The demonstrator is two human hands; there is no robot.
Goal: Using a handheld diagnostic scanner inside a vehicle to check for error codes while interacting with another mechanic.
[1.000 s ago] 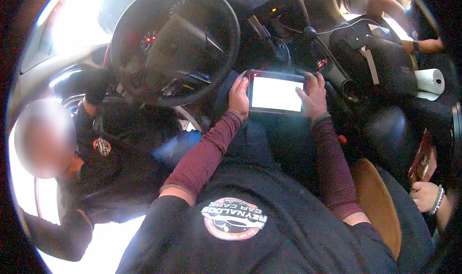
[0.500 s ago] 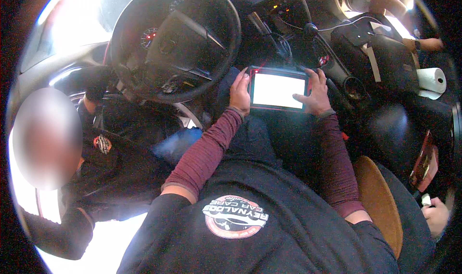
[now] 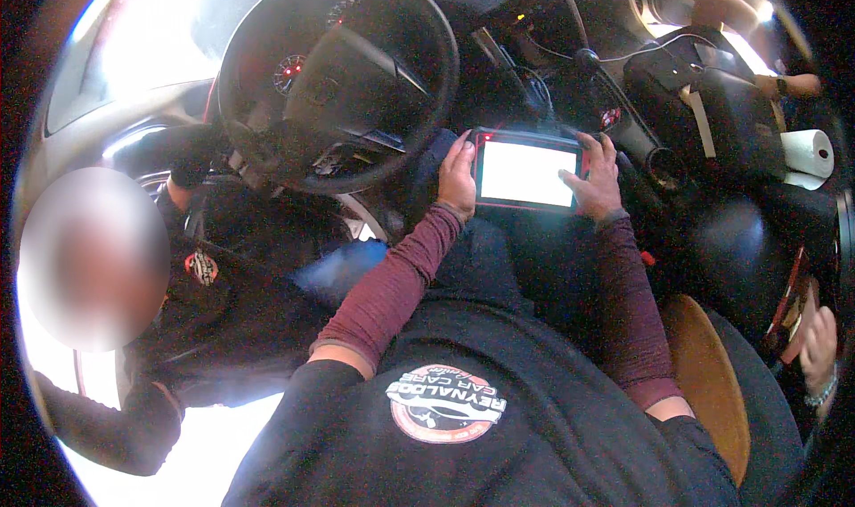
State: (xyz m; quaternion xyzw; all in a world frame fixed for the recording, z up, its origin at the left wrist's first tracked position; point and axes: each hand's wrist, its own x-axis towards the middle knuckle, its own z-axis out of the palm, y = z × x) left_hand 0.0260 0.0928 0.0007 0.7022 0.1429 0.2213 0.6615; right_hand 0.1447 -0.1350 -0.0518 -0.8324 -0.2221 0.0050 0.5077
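A tablet-like handheld device (image 3: 525,174) with a dark, red-trimmed case and a bright, washed-out screen is held over my lap. My left hand (image 3: 458,179) is closed around its left edge, thumb along the side. Gripping the right edge, my right hand (image 3: 600,181) has its fingers at the upper corner and its thumb over the right part of the screen. Glare hides what the screen displays. Maroon sleeves cover both my forearms.
A steering wheel (image 3: 338,84) stands ahead to the left, beside a person in dark clothes (image 3: 240,284). On the right are a black bag (image 3: 735,106), a paper towel roll (image 3: 809,155), cables, and another person's hand (image 3: 818,351) by a reddish-brown flat object (image 3: 795,315).
The whole view has shifted slightly, and my grip on the tablet looks the same. At the far right, the other person's hand has moved up toward the reddish-brown object.
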